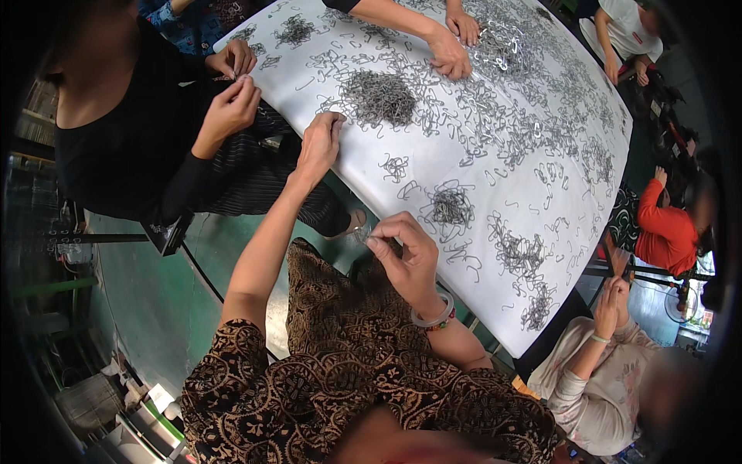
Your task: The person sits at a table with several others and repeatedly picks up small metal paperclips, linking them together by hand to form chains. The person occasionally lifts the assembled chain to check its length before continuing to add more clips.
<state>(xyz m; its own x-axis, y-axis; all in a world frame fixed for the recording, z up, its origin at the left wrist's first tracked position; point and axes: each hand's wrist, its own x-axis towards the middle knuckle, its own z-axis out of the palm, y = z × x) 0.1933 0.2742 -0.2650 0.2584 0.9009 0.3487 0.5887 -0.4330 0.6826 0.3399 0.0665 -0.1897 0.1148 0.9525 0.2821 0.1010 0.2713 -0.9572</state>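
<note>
Small grey metal hooks, many of them S-shaped, lie in heaps and scatters on a white-covered table [495, 309]. My left hand [319, 148] is at the table's near left edge, fingers curled together beside a dense pile of hooks [379, 98]. Whatever those fingers hold, if anything, is hidden. Just off the edge, over my lap, my right hand [410, 257] pinches thin, wiry metal hooks [362, 234] between thumb and forefinger; their exact number is blurred. A smaller hook heap [450, 207] lies on the table beyond my right hand.
On the left, a person in black [116, 131] pinches something small in both hands. Across the table, another person's hands [450, 52] rest among the hooks. More people sit on the right, one in red [666, 224]. Further hook heaps [518, 251] lie toward the near right corner.
</note>
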